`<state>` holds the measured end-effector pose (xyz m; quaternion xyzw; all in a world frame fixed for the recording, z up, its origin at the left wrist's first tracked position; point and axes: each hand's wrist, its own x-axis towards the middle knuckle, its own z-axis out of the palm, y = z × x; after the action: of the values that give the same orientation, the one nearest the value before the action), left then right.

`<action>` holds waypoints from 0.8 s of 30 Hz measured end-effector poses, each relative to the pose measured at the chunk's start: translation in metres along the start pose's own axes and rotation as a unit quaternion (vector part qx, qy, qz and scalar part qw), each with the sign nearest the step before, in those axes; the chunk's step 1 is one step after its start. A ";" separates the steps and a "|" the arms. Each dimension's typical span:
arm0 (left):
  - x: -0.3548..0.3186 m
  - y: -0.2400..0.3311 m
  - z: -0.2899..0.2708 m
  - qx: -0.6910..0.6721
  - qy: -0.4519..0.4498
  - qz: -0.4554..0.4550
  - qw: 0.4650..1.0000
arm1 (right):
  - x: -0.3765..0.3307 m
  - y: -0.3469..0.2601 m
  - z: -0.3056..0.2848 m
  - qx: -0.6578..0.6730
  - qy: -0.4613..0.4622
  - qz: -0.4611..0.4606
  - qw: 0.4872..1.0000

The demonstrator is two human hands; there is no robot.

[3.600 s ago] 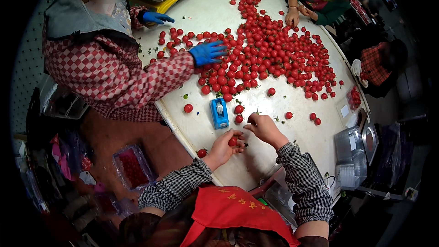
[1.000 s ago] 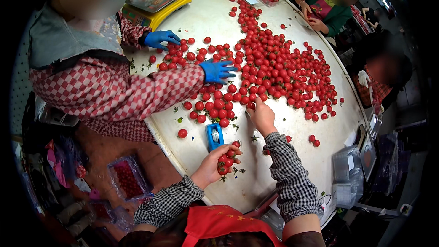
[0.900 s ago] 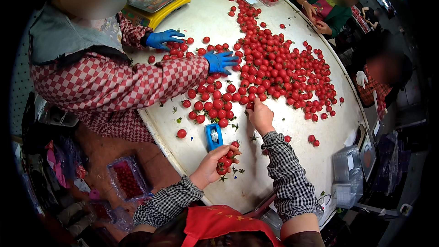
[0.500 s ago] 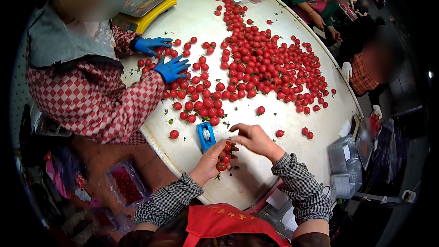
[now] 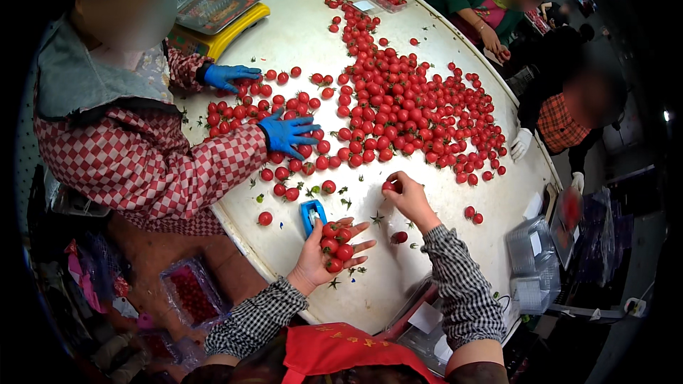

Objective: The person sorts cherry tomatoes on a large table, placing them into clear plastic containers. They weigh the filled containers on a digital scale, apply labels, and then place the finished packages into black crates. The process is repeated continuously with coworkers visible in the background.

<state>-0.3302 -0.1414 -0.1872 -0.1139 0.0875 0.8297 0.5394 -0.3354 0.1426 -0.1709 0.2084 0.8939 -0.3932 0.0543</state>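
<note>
My left hand (image 5: 318,256) is turned palm up with its fingers stretched out, cradling several red cherry tomatoes (image 5: 331,245). Just beyond it stands a blue tape dispenser (image 5: 311,212), partly hidden by my fingers. To the right, my right hand (image 5: 413,203) pinches a single cherry tomato (image 5: 388,186) between thumb and fingers, above the white table (image 5: 434,263). One loose tomato (image 5: 399,237) lies below that hand. Small green stem caps (image 5: 377,218) are scattered between my hands. Farther off spreads a large heap of cherry tomatoes (image 5: 398,92).
At the left, a co-worker's blue-gloved hands (image 5: 288,133) rest among tomatoes. A yellow scale (image 5: 242,28) stands at the far left. Clear plastic boxes (image 5: 530,249) are stacked by the right edge. More people work along the far right side. A crate of tomatoes (image 5: 192,291) sits on the floor.
My left hand has opened out, showing the tomatoes in its palm. My right hand has moved away from it with a tomato. The co-worker's nearer gloved hand has shifted right and slightly nearer.
</note>
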 end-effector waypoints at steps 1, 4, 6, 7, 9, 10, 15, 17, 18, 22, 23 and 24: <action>0.002 0.000 0.003 -0.018 0.005 0.004 1.000 | -0.012 -0.004 -0.001 0.057 -0.025 -0.036 0.997; 0.006 0.002 0.001 -0.065 0.010 0.036 0.997 | -0.051 -0.051 -0.004 0.070 -0.090 -0.123 0.986; 0.007 0.003 0.002 -0.055 0.018 0.057 0.997 | -0.062 -0.076 -0.007 0.061 -0.120 -0.205 0.970; 0.008 0.003 0.004 -0.049 0.021 0.065 0.996 | -0.056 -0.074 -0.007 0.046 -0.084 -0.188 0.977; 0.010 0.005 -0.002 -0.103 0.001 0.051 0.993 | -0.033 -0.060 -0.008 0.015 -0.011 -0.153 0.988; 0.011 0.005 -0.009 -0.103 -0.003 0.047 0.994 | -0.015 -0.052 -0.007 -0.019 0.049 -0.151 0.987; 0.007 0.009 -0.010 -0.087 0.008 0.014 0.996 | 0.063 -0.007 0.010 -0.245 0.198 -0.166 0.934; 0.005 0.011 -0.009 -0.071 0.020 0.006 0.997 | 0.082 0.003 0.020 -0.299 0.212 -0.189 0.911; 0.003 0.012 -0.009 -0.066 0.021 0.003 0.998 | 0.086 0.007 0.025 -0.314 0.213 -0.199 0.903; 0.004 0.014 -0.014 -0.059 0.021 0.004 0.998 | 0.090 0.023 0.026 -0.290 0.193 -0.193 0.917; 0.004 0.013 -0.015 -0.060 0.021 0.005 0.998 | 0.089 0.030 0.024 -0.263 0.187 -0.185 0.928; 0.004 0.012 -0.016 -0.061 0.017 0.000 0.998 | 0.089 0.036 0.020 -0.115 0.163 -0.119 0.973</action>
<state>-0.3419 -0.1467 -0.2034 -0.1605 0.0455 0.8314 0.5301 -0.4021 0.1795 -0.2323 0.1541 0.9484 -0.2518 -0.1155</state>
